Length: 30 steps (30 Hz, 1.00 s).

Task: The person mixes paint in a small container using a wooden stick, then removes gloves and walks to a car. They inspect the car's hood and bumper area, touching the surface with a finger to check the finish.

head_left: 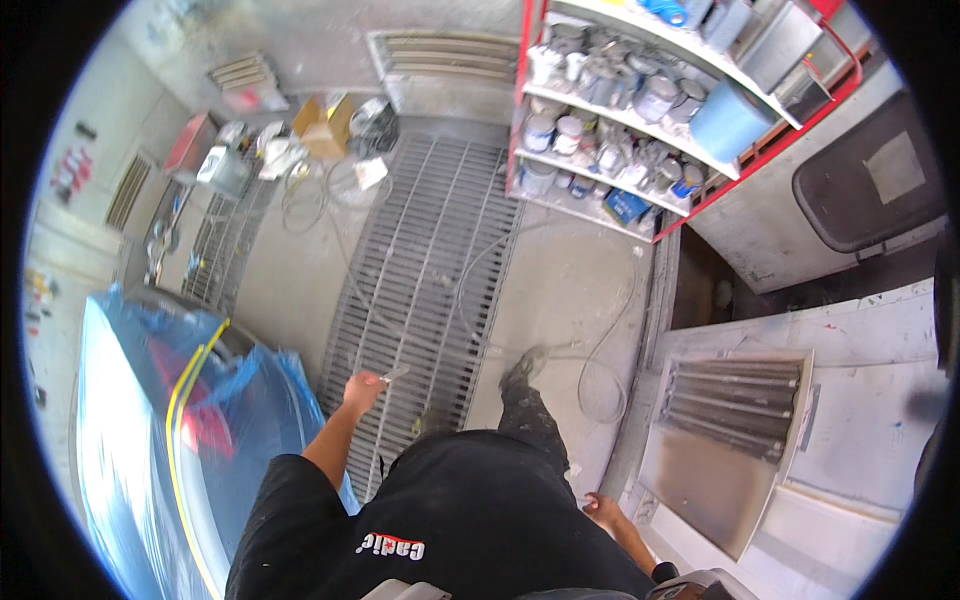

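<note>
My left hand (363,391) is closed around a small, flat, pale tool (396,374), which looks like a spreader or scraper. It juts out to the right over the floor grating (425,235). Low on the right, my right hand (603,511) has curled fingers beside my hip. Whatever it may pinch is too small to make out. Left of my left arm stands a large rounded shape, perhaps a vehicle, under blue plastic sheeting (240,430) with yellow tape (178,410) along it.
Ahead on the right, a red-framed shelf rack (640,125) carries several cans and a blue roll (732,118). A hose (590,375) loops across the floor. Far left are an open cardboard box (325,128) and a metal bin (224,172). A vented panel (725,440) stands at right.
</note>
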Each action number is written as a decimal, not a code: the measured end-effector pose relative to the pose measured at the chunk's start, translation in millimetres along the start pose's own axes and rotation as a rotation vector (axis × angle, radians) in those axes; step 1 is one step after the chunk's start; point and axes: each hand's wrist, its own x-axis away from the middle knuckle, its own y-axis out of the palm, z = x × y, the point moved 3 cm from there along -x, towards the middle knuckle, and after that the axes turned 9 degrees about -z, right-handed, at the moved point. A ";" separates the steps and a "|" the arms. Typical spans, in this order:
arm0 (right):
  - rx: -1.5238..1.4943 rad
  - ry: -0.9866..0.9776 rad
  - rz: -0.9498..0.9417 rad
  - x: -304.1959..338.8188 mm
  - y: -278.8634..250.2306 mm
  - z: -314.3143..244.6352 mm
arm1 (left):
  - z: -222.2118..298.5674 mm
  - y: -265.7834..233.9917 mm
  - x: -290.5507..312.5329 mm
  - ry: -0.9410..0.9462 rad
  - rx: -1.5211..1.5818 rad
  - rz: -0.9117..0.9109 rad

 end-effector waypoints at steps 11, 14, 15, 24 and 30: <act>-0.617 -0.255 0.451 -105.5 -269.3 -9.5 | 479.5 -69.6 -46.7 0.501 1.024 -0.371; -0.739 -0.297 0.516 -107.0 -301.5 -27.4 | 593.9 -104.9 -58.8 0.632 1.183 -0.366; -0.751 -0.282 0.533 -110.5 -301.7 -29.6 | 626.3 -114.0 -70.1 0.614 1.262 -0.346; -0.891 -0.024 0.466 -151.3 -247.3 -97.0 | 832.3 -172.2 -190.9 0.672 1.488 -0.141; -0.843 0.029 0.340 -109.8 -296.0 -232.9 | 866.1 -177.4 -205.3 0.711 1.236 -0.047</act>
